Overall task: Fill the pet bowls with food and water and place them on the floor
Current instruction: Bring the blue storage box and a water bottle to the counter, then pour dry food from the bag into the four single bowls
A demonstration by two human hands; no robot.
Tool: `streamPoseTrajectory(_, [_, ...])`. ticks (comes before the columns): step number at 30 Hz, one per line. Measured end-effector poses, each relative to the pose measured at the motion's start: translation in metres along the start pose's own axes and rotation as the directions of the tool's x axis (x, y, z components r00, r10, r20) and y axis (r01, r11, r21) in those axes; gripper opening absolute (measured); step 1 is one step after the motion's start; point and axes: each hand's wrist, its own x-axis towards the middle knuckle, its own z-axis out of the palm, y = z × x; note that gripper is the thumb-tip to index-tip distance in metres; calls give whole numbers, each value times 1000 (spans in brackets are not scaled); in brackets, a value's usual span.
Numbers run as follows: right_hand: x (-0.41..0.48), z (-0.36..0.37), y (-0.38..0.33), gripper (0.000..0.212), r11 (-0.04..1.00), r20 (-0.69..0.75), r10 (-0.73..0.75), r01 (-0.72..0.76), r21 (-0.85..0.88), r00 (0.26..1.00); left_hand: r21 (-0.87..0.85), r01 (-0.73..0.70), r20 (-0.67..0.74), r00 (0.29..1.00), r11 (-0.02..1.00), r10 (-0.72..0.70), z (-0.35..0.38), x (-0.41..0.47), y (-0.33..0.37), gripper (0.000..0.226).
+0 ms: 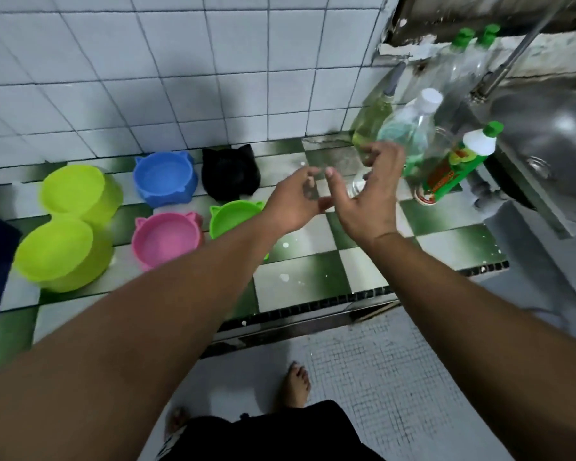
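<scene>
Evidently the person is going for water first: both bare arms stretch over the green-and-white chequered tile counter [313, 271] toward a clear plastic bottle with a white cap [409, 128], which leans among other bottles beside the steel sink [546, 128]. The left hand [293, 204] hangs with loose, parted fingers and holds nothing. The right hand [363, 197] is spread wide with its fingers up beside the bottle's lower body; whether they touch it cannot be told.

The pet bowls wait on the counter to the left, grouped within easy reach for filling: a blue cat-eared plastic bowl [163, 178], a black one [230, 174], a pink one [167, 237] and a green one [233, 216] partly hidden under the left forearm. No food shows in them; water cannot be judged. None is on the floor yet.
</scene>
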Motion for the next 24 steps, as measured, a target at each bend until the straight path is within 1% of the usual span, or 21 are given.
streamPoseTrajectory(2, [-13,26,-21,47,1000,114,4,-7,29,994,-3,-1,-48,999,1000,1,-25,-24,-17,61])
streamPoseTrajectory(4, [-25,54,-44,45,998,163,24,-34,58,986,22,-8,-77,997,1000,10,-58,-50,-29,63])
streamPoseTrajectory(6, [-39,82,-71,44,994,211,39,-58,87,977,53,-7,-91,996,999,12,-98,-75,-44,58])
streamPoseTrajectory(10, [-67,138,-130,40,990,320,-43,-3,142,946,66,38,-192,981,997,-24,-184,-119,-81,50])
streamPoseTrajectory(13, [-84,181,-170,40,980,378,-114,41,197,919,126,54,-274,962,990,-18,-244,-154,-102,47])
streamPoseTrajectory(14, [-91,196,-184,40,976,398,-125,41,212,909,136,64,-306,952,989,-19,-263,-165,-109,46])
streamPoseTrajectory(16, [-98,212,-195,40,980,455,-95,2,199,886,131,96,-361,932,987,-42,-281,-178,-112,43])
streamPoseTrajectory(18, [-113,250,-240,39,967,538,-113,-32,254,835,119,153,-457,886,981,-83,-331,-207,-132,39])
streamPoseTrajectory(20, [-114,260,-250,38,964,583,-112,-54,260,804,133,142,-483,873,981,-61,-342,-218,-133,35])
streamPoseTrajectory(22, [-113,279,-266,32,960,614,-150,-34,277,775,145,155,-527,848,977,-56,-361,-233,-137,30])
streamPoseTrajectory(24, [-107,304,-284,24,958,657,-204,9,287,726,161,185,-588,807,969,-56,-379,-248,-140,27])
